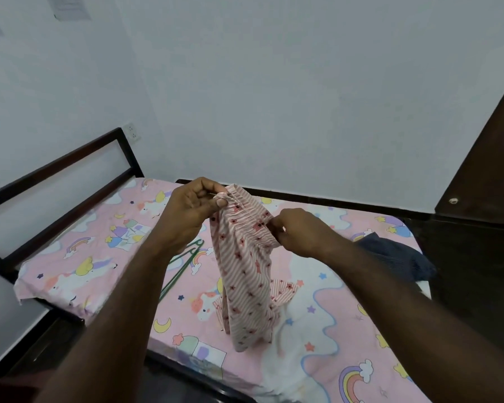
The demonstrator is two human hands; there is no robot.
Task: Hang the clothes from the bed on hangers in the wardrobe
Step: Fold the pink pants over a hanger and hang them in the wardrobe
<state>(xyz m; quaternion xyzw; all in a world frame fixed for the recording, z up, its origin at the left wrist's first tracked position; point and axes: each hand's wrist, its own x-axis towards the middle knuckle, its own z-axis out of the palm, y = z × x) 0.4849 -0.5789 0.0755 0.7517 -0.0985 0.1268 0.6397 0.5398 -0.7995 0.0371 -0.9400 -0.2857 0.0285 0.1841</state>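
Left hand (192, 210) and right hand (298, 231) each pinch the waistband of the pink striped garment (245, 271), which is held up over the bed (99, 257) with its lower end on the sheet. Green hangers (186, 263) lie unused at its 9 o'clock. A dark garment (396, 257) lies at its 3 o'clock. Assessment: early stage. No item is on a hanger, and hanging in the wardrobe is not yet done.

Soft, even, dimmish light; slight blur; wide-angle bending at edges.
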